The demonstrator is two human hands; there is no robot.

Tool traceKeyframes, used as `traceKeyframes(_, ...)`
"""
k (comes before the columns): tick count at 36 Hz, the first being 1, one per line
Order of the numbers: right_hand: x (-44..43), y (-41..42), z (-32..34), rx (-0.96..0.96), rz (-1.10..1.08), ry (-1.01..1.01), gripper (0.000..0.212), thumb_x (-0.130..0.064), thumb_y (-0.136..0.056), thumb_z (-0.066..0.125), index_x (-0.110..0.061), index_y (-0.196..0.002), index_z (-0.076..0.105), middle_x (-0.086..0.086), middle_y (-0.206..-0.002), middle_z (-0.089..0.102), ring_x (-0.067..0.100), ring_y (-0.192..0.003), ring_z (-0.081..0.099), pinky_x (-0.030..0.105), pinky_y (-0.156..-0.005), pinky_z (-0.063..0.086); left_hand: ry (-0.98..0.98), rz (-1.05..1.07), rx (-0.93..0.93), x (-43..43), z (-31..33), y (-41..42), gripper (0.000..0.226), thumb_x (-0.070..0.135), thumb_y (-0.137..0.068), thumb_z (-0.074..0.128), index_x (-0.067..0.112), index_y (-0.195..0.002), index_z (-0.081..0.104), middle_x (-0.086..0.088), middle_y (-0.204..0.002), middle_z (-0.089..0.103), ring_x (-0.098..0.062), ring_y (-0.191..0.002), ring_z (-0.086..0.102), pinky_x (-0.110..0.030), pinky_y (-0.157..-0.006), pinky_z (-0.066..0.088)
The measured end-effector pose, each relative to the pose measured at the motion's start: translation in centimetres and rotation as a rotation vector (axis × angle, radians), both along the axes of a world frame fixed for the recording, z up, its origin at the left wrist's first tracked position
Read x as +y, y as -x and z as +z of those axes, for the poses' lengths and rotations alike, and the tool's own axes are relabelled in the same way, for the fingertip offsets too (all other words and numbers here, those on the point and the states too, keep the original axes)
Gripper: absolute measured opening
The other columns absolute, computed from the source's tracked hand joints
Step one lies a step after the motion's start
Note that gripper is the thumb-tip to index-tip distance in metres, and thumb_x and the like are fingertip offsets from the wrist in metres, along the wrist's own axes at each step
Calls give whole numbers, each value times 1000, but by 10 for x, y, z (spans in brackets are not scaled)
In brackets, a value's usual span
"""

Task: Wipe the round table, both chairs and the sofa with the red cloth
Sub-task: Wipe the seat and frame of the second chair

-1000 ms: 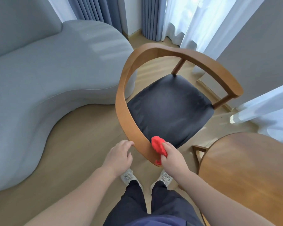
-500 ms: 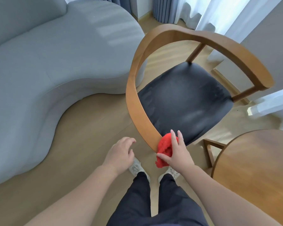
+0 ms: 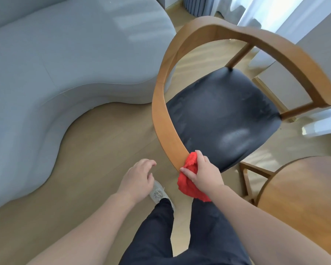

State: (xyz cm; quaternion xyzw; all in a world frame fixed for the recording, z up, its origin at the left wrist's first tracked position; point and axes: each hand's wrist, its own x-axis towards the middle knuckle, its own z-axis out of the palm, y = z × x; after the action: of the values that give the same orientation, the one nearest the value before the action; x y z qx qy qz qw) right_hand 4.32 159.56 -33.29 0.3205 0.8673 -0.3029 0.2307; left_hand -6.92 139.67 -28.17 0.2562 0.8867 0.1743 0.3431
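Note:
A wooden chair (image 3: 161, 104) with a curved backrest and a black seat (image 3: 224, 115) stands in front of me. My right hand (image 3: 204, 173) grips the red cloth (image 3: 188, 178) and presses it round the near end of the backrest. Part of the cloth hangs below my palm. My left hand (image 3: 137, 178) hovers over the floor to the left of the chair, fingers loosely curled, holding nothing. The round wooden table (image 3: 304, 197) is at the lower right. The grey curved sofa (image 3: 55, 73) fills the left side.
A second chair's wooden frame (image 3: 250, 175) pokes out from under the table's edge. Curtains (image 3: 266, 14) hang at the back right by a grey wall. Bare wooden floor (image 3: 96, 146) lies between the sofa and the chair. My legs and a shoe (image 3: 158, 194) are below.
The view has moved closer to the chair. My right hand has wrapped the cloth further round the backrest end, with more cloth hanging down. My left hand has stayed off the chair.

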Motion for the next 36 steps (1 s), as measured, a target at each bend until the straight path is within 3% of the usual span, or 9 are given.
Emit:
traceKeyframes(16, -9, 80, -3, 41, -29, 17, 86, -71, -83, 50, -20, -145, 21, 7, -134, 46, 33, -108, 58, 37, -79, 44, 20, 284, 23, -5, -6, 4, 38, 10, -90, 46, 18, -127, 52, 5, -131, 50, -14, -120, 47, -33, -99, 39)
traceKeyframes(24, -14, 124, -8, 78, -120, 34, 88, -73, -82, 49, -16, -143, 24, 8, -131, 47, 34, -109, 57, 40, -83, 46, 19, 338, 65, -3, -6, 8, 37, 8, -88, 48, 16, -124, 55, 4, -128, 53, -17, -118, 50, -32, -98, 40)
traceKeyframes(28, -11, 127, -4, 77, -100, 118, 98, -69, -84, 51, -17, -153, 4, 10, -147, 34, 37, -121, 50, 43, -90, 45, 23, 344, 80, 2, -3, 13, 37, 9, -89, 48, 17, -124, 54, 5, -128, 52, -16, -117, 49, -31, -95, 40)
traceKeyframes(32, 4, 102, 1, 140, 1, 300, 103, -59, -88, 56, -17, -153, -13, 3, -161, 11, 29, -139, 33, 41, -104, 36, 22, 346, 84, 5, 0, 13, 37, 9, -88, 48, 18, -124, 54, 6, -128, 52, -17, -117, 49, -30, -94, 40)
traceKeyframes(36, 10, 91, 1, 117, 60, 278, 103, -54, -86, 62, -21, -153, -9, 3, -158, 18, 31, -134, 40, 43, -102, 41, 7, 350, 94, 7, 1, 16, 37, 9, -87, 48, 18, -123, 55, 5, -127, 53, -18, -116, 50, -32, -95, 41)
